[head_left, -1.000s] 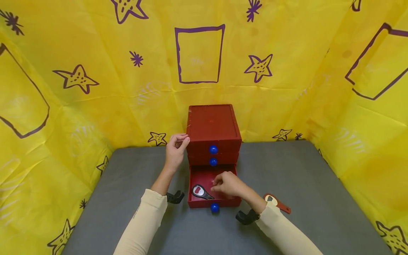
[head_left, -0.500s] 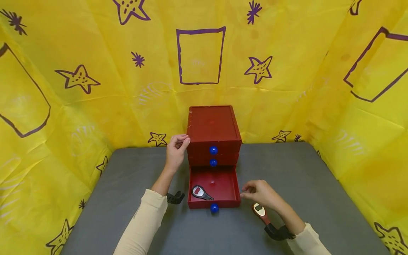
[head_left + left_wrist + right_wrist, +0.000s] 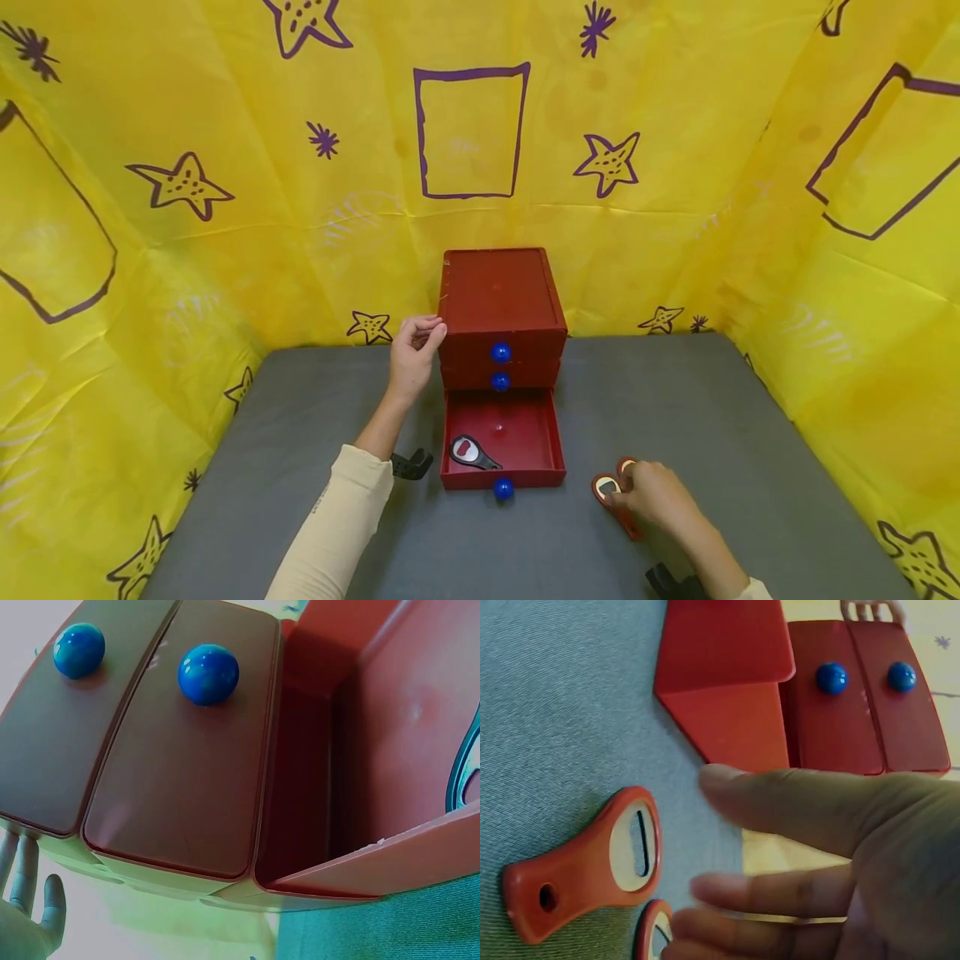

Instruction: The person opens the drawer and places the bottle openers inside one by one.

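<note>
A red cabinet (image 3: pixel 497 292) has its bottom drawer (image 3: pixel 525 442) pulled out, and a black bottle opener (image 3: pixel 468 452) lies at the drawer's left front. My left hand (image 3: pixel 411 360) rests its fingertips at the cabinet's upper left edge, with fairly straight fingers. Right of the drawer, my right hand (image 3: pixel 663 502) is low over two red bottle openers. One red bottle opener (image 3: pixel 592 862) lies flat on the grey cloth in the right wrist view. Partly hidden by my fingers is the other red bottle opener (image 3: pixel 652 930). My right thumb and fingers are spread around no object.
Blue round knobs (image 3: pixel 501 353) stick out from the drawer fronts, and another blue knob (image 3: pixel 504 488) juts from the pulled-out drawer. A grey cloth-covered table (image 3: pixel 337 517) lies under everything. Yellow sheeting (image 3: pixel 300 275) with purple drawings encloses the back and sides.
My right hand has left the inside of the drawer and moved right, down to the red bottle openers. The left hand stays at the cabinet.
</note>
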`<action>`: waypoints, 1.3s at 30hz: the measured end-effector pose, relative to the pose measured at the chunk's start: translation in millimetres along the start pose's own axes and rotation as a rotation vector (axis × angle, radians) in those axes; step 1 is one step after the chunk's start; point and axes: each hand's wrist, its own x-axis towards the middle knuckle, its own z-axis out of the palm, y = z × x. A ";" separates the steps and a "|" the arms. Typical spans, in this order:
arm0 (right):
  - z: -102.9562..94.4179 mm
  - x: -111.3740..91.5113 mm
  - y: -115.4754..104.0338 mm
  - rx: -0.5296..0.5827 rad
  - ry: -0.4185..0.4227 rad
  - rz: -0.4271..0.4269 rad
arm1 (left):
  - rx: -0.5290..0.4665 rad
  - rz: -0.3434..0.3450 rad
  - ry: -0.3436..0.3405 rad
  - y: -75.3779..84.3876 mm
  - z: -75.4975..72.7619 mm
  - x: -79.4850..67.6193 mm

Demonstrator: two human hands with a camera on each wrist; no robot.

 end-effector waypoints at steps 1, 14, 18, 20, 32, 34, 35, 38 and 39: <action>1.1 -1.5 0.9 -0.014 -0.003 0.015 | -0.002 -0.001 -0.001 -1.0 0.4 0.2; 18.2 -14.0 10.7 -0.097 -0.022 0.070 | 0.004 0.006 -0.005 -2.0 1.7 0.5; 23.4 -12.7 13.9 -0.087 0.057 0.060 | 0.003 0.010 -0.006 -1.4 2.0 0.4; 25.5 -11.4 15.3 -0.074 0.083 0.052 | 0.002 0.014 -0.004 -1.3 2.0 0.4; 22.7 1.0 15.9 0.168 0.059 0.077 | 0.070 -0.015 -0.031 5.6 -1.8 3.3; 15.8 3.7 11.2 0.238 0.054 0.084 | 0.086 -0.009 -0.044 8.3 -3.1 3.3; 11.8 5.1 8.1 0.270 0.053 0.086 | 0.096 -0.004 -0.054 9.6 -3.9 3.1; -0.3 9.9 -3.2 0.320 0.047 0.082 | 0.113 -0.002 -0.073 12.3 -5.6 1.8; -4.0 12.1 -7.0 0.325 0.047 0.074 | 0.122 -0.001 -0.080 12.8 -5.5 1.9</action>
